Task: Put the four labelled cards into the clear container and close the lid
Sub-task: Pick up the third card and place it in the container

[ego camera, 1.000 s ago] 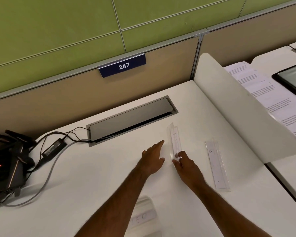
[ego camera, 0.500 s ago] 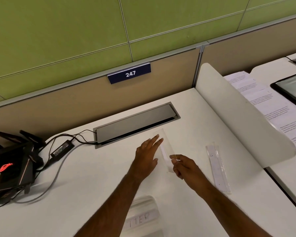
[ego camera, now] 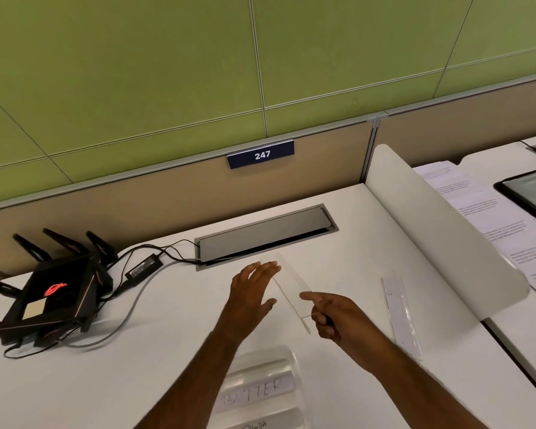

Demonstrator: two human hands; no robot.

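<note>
Lid (ego camera: 287, 284) of clear plastic is pinched at its near edge by the right hand (ego camera: 338, 317), thumb and forefinger closed on it, and is held raised and tilted off the desk (ego camera: 167, 320), far end pointing toward the cable tray (ego camera: 265, 235). Left hand (ego camera: 249, 297) is kept open and flat, fingers spread beside the lid's far end; contact cannot be confirmed, and it is judged to be there to steady the thin sheet. Clear container (ego camera: 266, 388) is placed at the near desk edge, close to the body and partly hidden by the left forearm, so the lid needs only a short carry. Cards are seen through it: one lettered "BITTER" (ego camera: 254, 396), another (ego camera: 254, 425) cut off by the frame; the count of four cannot be verified. A second clear strip (ego camera: 398, 314) is left lying flat to the right near the white divider (ego camera: 446, 236), well apart from both hands; its purpose is unclear. Router (ego camera: 53, 292) and its cables are parked far left, out of the working path. Step in hand is judged to be lid closing.
</note>
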